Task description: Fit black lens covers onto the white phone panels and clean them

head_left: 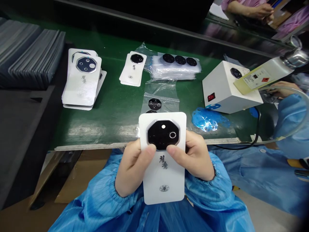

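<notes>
Between my two hands is a white phone back cover (164, 177) with a black octagonal camera lens panel near its top and dark lettering below. My left hand (135, 166) grips its left side, the thumb pressing at the lower left edge of the black panel. On the other side my right hand (194, 156) holds the cover, its thumb at the panel's lower right edge. The fingers of both hands are partly hidden behind the cover. Just beyond it, black round lens pieces (154, 104) lie on a clear plastic bag (172, 93).
White covers (82, 80) are stacked at left, with a smaller stack (132, 69) farther back. Black lenses top a plastic-wrapped pile (173, 69). A white box (222, 85) adjoins a tilted bottle (265, 75). Blue film (205, 119) lies near the edge. A co-worker's sleeve (292, 119) is at right.
</notes>
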Demonstrator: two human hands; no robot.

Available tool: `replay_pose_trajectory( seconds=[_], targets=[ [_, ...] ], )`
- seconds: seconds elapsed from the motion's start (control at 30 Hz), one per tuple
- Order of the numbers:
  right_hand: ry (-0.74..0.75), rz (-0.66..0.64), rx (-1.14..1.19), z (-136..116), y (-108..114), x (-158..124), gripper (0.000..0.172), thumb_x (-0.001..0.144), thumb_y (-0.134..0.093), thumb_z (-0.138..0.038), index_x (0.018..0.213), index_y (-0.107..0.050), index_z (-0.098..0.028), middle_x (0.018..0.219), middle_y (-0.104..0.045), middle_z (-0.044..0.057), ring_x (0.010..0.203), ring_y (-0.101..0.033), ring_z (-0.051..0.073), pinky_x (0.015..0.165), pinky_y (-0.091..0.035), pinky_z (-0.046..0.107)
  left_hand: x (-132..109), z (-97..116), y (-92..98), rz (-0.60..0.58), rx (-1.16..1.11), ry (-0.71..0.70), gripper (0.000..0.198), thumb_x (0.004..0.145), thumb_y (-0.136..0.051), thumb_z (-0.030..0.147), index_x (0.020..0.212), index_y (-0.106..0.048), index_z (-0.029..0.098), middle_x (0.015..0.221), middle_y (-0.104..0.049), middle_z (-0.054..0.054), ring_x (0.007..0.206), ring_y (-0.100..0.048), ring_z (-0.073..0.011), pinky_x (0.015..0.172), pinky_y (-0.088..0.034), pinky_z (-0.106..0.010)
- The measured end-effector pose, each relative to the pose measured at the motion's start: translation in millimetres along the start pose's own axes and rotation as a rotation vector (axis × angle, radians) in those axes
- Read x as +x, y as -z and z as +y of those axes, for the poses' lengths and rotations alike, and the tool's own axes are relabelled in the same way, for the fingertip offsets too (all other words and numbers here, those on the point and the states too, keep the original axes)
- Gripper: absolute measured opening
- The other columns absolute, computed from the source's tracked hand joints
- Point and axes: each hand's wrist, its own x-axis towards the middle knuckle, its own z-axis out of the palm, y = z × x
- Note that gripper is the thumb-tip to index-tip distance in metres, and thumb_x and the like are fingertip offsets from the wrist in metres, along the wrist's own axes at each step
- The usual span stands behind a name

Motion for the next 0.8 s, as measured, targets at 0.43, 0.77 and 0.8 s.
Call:
replay_pose_trajectory(
  seconds=[0.43, 0.77, 0.8],
  targets=[
    [-0.03, -0.118, 0.011, 21, 2, 6, 0.018, 0.082, -0.053, -0.032, 0.077, -0.057, -0.016, 0.068, -0.054, 0.0, 0.059, -0.046, 0.009, 0.054, -0.038, 0.021, 24, 12, 13.1, -0.09, 0.263, -0.1, 0.022, 0.08, -0.058, 0.031, 0.067, -0.061, 0.013, 0.06, -0.057, 0.0, 0.055, -0.048, -0.0119, 0.048, -0.037, -0.021],
    [-0.08, -0.08, 0.041, 39, -2, 23, 0.05, 0.082, -0.045, -0.059, 0.059, -0.048, -0.015, 0.055, -0.044, -0.001, 0.049, -0.036, 0.008, 0.044, -0.028, 0.021, 55, 24, 18.9, -0.145, 0.229, -0.12, 0.029, 0.083, -0.059, 0.039, 0.069, -0.057, 0.014, 0.063, -0.052, 0.002, 0.059, -0.047, -0.0098, 0.054, -0.037, -0.02],
    [-0.101, -0.034, 0.055, 42, -2, 28, 0.05, 0.082, -0.045, -0.06, 0.063, -0.05, -0.015, 0.056, -0.046, -0.001, 0.049, -0.037, 0.008, 0.043, -0.028, 0.021, 59, 25, 16.9, -0.139, 0.216, -0.118, 0.024, 0.082, -0.06, 0.038, 0.076, -0.057, 0.015, 0.068, -0.056, 0.002, 0.063, -0.051, -0.0107, 0.056, -0.04, -0.02]
  ],
)
